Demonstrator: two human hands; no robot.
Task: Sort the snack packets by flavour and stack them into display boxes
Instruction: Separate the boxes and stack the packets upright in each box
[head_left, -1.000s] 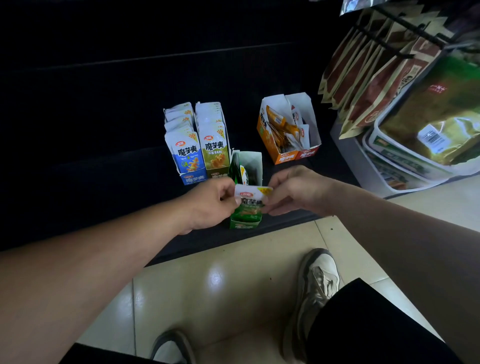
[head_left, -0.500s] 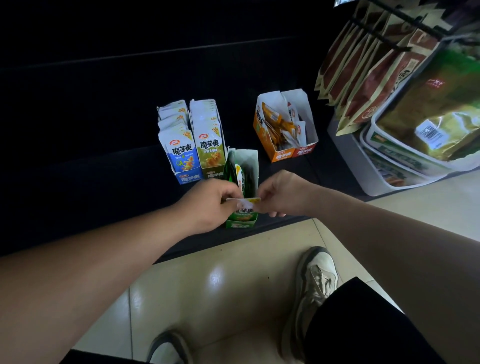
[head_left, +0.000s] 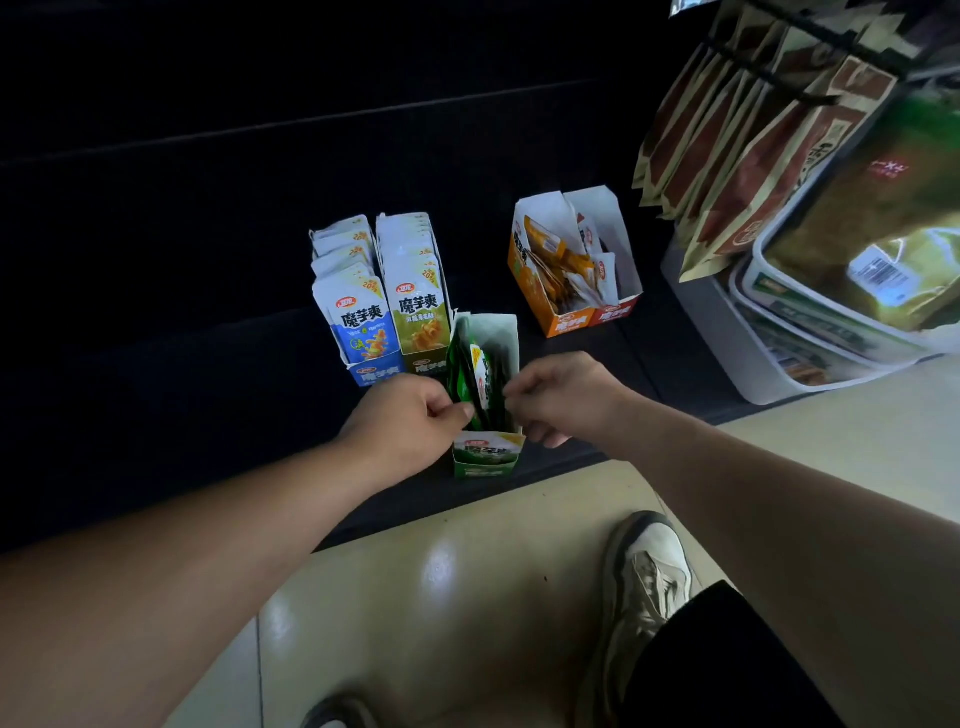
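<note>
A green display box (head_left: 485, 458) stands at the front edge of a dark low shelf, with several green snack packets (head_left: 480, 378) upright inside it. My left hand (head_left: 410, 422) pinches the packets from the left and my right hand (head_left: 563, 396) from the right, both fingertips down inside the box on the front green packet. Behind it to the left stand a blue box (head_left: 375, 373) and an olive box (head_left: 430, 365), both packed with upright packets. Further back right, an orange box (head_left: 563, 323) holds loose, tumbled packets beside a red box (head_left: 618, 312).
White tubs (head_left: 753, 364) with large bagged goods sit at the right of the shelf, and brown packets (head_left: 727, 156) hang on a rack above them. My shoe (head_left: 649, 577) rests on the pale tiled floor (head_left: 441, 597) below the shelf edge (head_left: 467, 506).
The green packet I held flat above the green box has gone down into it and now stands upright. Both hands followed it down and forward.
</note>
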